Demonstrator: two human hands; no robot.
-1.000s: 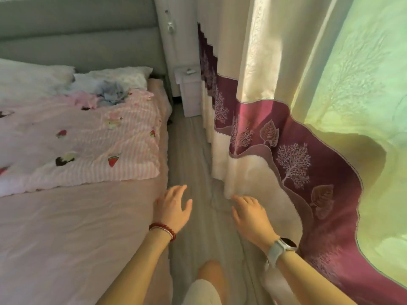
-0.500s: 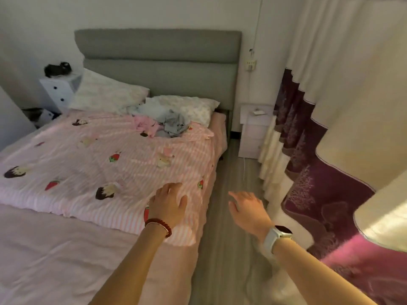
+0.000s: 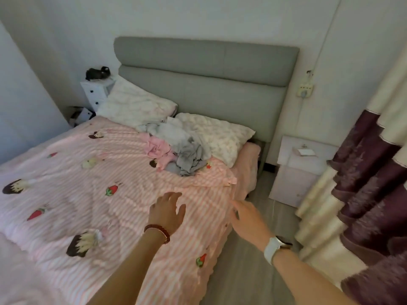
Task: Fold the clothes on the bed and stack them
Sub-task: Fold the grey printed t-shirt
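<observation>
**Nothing folded yet**

The clothes [image 3: 176,150] lie in a crumpled heap at twelve o'clock from the hands, against the pillow [image 3: 220,137] at the head of the bed [image 3: 88,183]. Left hand [image 3: 168,213] and right hand [image 3: 247,216] both reach forward with fingers spread, holding nothing, well short of the heap. No stack is begun; I judge all the folding remains.

- Open quilt [image 3: 92,177] surface lies between the hands and the crumpled clothes [image 3: 176,150].
- Pillows [image 3: 220,137] and headboard [image 3: 204,84] close off behind the clothes.
- Nightstand [image 3: 295,172] and curtain [image 3: 363,183] narrow the floor strip [image 3: 246,271].
</observation>
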